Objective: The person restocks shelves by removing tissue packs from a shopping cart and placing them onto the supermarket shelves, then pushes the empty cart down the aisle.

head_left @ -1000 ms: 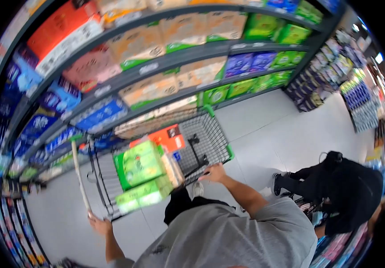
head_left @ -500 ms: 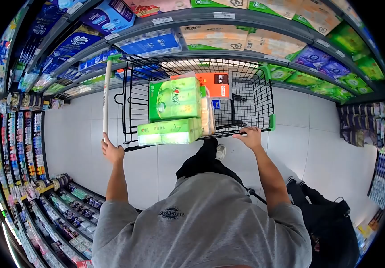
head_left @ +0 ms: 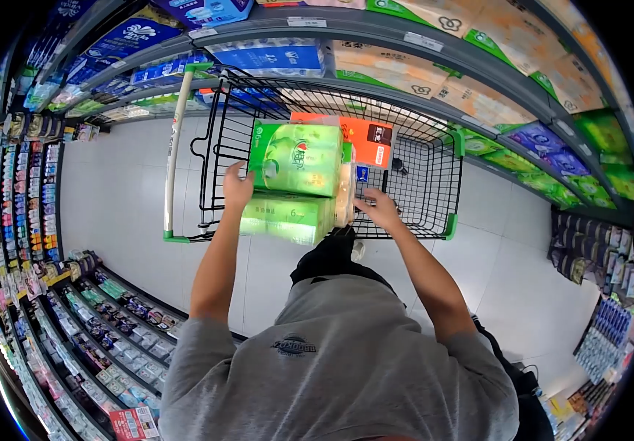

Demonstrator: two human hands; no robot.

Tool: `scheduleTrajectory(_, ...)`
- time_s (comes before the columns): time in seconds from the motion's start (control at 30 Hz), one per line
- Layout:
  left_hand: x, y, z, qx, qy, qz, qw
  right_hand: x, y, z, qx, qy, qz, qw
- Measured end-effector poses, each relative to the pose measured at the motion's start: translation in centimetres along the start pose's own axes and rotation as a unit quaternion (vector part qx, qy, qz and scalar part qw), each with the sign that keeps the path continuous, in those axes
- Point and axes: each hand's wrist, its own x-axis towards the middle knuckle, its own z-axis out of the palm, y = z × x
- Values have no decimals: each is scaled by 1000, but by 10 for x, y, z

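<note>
1. At the far left of the frame, shelves of small bottles (head_left: 50,202) run down beside the pale floor.
2. Left of centre, the long white handle (head_left: 177,151) of the shopping cart (head_left: 452,226) slants between its green end caps.
3. Next comes my left hand (head_left: 238,187), at the left edge of the upper green pack (head_left: 302,158). My fingers are half curled, with the thumb apart, not closed round anything; whether they touch the pack I cannot tell.
4. That pack sits at the centre of the frame, with a lower green pack (head_left: 287,218) just below it, covering part of the cart's near rim.
5. Right of both, a beige pack (head_left: 343,195) stands on edge, and a red-orange pack (head_left: 364,143) lies above it in the frame.
6. My right hand (head_left: 380,209) is just right of the beige pack, fingers loosely spread and gripping nothing; contact is unclear.
7. At the upper right, more beige packs (head_left: 478,95) fill the shelves; at the lower right is a person in black (head_left: 534,411), partly hidden behind my grey sleeve.
</note>
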Motion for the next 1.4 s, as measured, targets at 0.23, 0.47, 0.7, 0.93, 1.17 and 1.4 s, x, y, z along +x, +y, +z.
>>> scheduleTrajectory(0.23,52,-29,62,-160,-92,-202,962,76,-49,40,128,-103,80,983)
scheduleTrajectory(0.47,61,-43,67,-251,-113,-320,907,89,-75,36,209,-158,205,943)
scheduleTrajectory(0.7,73,-75,88,-260,-146,-358,885,100,-45,37,255,-159,280,912)
scheduleTrajectory(0.93,83,-38,59,-343,-134,-286,885,80,-52,12,400,-151,324,844)
scheduleTrajectory(1.17,105,128,-27,-223,-198,-18,954,31,-59,-28,540,-131,270,787)
scheduleTrajectory(1.4,71,306,-18,-252,-246,296,888,-40,-39,-108,768,-49,100,631)
